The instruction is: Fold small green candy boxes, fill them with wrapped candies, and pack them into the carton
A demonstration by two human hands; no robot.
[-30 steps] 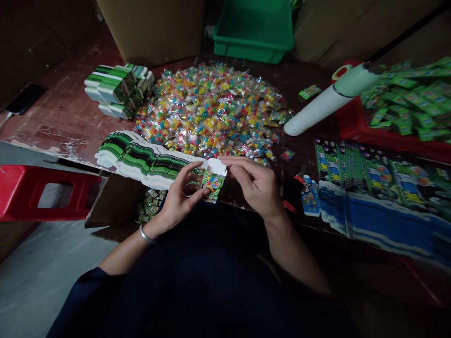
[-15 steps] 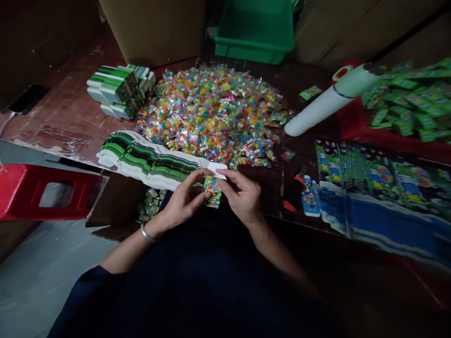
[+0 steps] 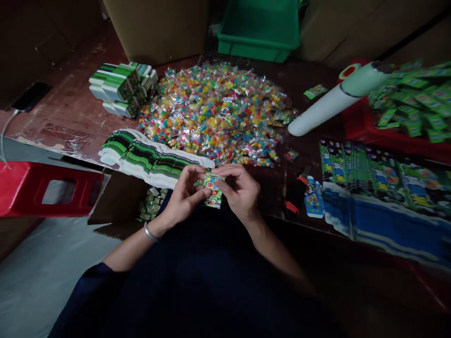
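A small green printed box (image 3: 213, 191) is held between both hands at the table's front edge. My left hand (image 3: 185, 195) grips its left side with thumb and fingers; a silver bangle is on that wrist. My right hand (image 3: 242, 191) pinches the top right of the box, where its upper end looks folded over. Just beyond the hands lies a large heap of clear bags of colourful candy (image 3: 214, 110). To the left of the hands, a long row of flat green and white cartons (image 3: 151, 159) reaches almost to my left fingers.
Bundled cartons (image 3: 118, 87) and a phone (image 3: 31, 97) lie at left. A green bin (image 3: 259, 47) stands behind the heap. At right are a white roll (image 3: 326, 109), a cutter (image 3: 296, 195), printed sheets (image 3: 384, 188) and a red tray (image 3: 384, 131). An open carton (image 3: 114, 199) sits below the table edge.
The white flap at the top of the small box no longer stands up; the green printed top shows there now. My right fingers have closed over that end. The view has shifted slightly.
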